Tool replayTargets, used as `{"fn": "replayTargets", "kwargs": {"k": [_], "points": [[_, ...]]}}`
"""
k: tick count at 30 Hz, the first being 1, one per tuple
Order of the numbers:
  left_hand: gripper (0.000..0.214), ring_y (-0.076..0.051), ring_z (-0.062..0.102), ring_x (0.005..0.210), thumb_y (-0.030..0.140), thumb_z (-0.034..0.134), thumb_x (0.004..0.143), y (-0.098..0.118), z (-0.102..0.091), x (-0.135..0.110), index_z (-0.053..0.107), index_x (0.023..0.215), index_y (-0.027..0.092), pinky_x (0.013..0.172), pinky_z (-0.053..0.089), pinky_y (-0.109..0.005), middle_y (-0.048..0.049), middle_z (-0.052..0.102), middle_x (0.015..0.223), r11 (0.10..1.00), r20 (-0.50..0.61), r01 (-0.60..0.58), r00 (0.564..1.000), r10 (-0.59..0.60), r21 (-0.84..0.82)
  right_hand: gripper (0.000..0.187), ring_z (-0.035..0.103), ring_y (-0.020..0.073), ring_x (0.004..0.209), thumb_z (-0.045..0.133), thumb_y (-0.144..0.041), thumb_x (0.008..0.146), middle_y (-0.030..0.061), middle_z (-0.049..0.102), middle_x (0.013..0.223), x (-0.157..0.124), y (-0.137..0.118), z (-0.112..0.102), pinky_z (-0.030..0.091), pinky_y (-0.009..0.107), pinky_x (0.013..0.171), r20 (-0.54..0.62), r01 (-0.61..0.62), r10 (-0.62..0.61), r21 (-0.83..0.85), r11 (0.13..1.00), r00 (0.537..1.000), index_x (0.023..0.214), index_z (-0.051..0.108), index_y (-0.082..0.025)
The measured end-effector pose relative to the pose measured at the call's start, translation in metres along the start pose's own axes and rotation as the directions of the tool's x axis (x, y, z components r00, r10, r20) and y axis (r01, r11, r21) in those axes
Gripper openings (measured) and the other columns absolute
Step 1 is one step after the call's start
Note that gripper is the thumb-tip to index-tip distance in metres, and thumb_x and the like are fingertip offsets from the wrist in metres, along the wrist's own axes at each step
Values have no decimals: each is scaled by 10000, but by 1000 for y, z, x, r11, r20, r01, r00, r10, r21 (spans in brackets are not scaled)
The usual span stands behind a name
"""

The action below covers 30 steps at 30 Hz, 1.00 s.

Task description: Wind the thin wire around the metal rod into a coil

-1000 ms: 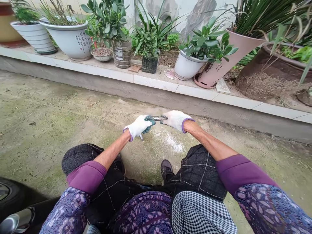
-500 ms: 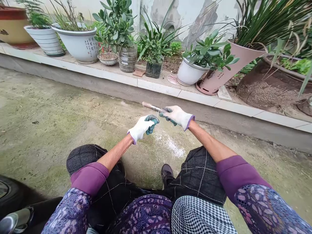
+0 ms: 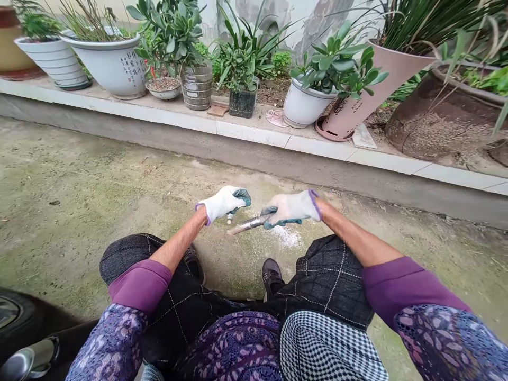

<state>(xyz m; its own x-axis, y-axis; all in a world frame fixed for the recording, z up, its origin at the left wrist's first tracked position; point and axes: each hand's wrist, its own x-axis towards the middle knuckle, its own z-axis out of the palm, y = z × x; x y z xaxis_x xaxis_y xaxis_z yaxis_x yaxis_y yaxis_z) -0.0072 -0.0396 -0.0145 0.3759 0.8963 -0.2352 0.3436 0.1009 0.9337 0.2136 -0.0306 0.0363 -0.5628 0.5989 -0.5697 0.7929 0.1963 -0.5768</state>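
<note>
My left hand (image 3: 226, 203), in a white glove with teal-coated fingers, is closed with its fingers curled in. Below its palm pokes the end of a small pale cylinder (image 3: 229, 218); the rest is hidden by the glove. My right hand (image 3: 291, 208), gloved alike and slightly blurred, grips a short rod (image 3: 250, 224) with a silvery middle and a tan tip. The rod points left and slightly down, its tip just below my left hand and apart from it. White powder (image 3: 288, 236) lies scattered on the concrete under my right hand.
A low tiled ledge (image 3: 250, 133) with several potted plants runs across ahead, including a white pot (image 3: 304, 103) and a pink pot (image 3: 357, 95). A checked cloth item (image 3: 331, 344) lies by my right thigh. A black wheel (image 3: 19, 317) stands at lower left.
My hands have moved apart; the thin white strand between them no longer shows. The rod has swung from pointing up-left to down-left, and my right hand is lower.
</note>
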Motion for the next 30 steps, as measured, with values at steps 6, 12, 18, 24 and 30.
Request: {"fn": "replayTargets", "kwargs": {"k": [6,12,18,24,30], "points": [[159,-63,387,414,303,668,699,0,12,-3,596,708,162,405,279,-198,52,463,489,998,-45,30,998,-32,-51,234,620,200,715,634,-373,786,56,702,773,30,1,-7,381,291,597,-298,-180,78,-331,926,951,912,743,-208],[131,-51,313,377,297,620,740,4,18,-2,567,768,181,373,230,-199,83,391,478,958,-111,1,993,-34,-286,348,616,189,752,520,-445,853,50,724,911,40,-4,-13,381,274,611,-449,-217,11,-411,885,893,1061,709,-241],[126,-49,316,362,276,615,737,13,16,-11,588,800,170,369,235,-194,89,400,451,926,-196,-94,980,22,-366,312,503,122,561,578,-462,830,1,612,664,49,-6,-22,373,253,526,-553,-89,-25,-178,980,833,937,699,-196],[166,-72,412,392,247,595,736,-6,11,-2,619,877,163,389,293,-193,68,475,474,941,-141,-45,990,-2,-335,400,379,64,397,701,-501,763,-43,507,572,29,-8,-26,336,212,328,-406,91,79,383,919,910,973,653,-164],[143,-64,343,375,306,573,752,-5,9,6,557,702,173,387,268,-206,73,403,442,989,-130,-46,991,28,-140,304,382,55,360,698,-429,778,-53,506,533,7,-8,-20,327,190,298,-179,137,-64,433,891,982,911,642,-161]]}}
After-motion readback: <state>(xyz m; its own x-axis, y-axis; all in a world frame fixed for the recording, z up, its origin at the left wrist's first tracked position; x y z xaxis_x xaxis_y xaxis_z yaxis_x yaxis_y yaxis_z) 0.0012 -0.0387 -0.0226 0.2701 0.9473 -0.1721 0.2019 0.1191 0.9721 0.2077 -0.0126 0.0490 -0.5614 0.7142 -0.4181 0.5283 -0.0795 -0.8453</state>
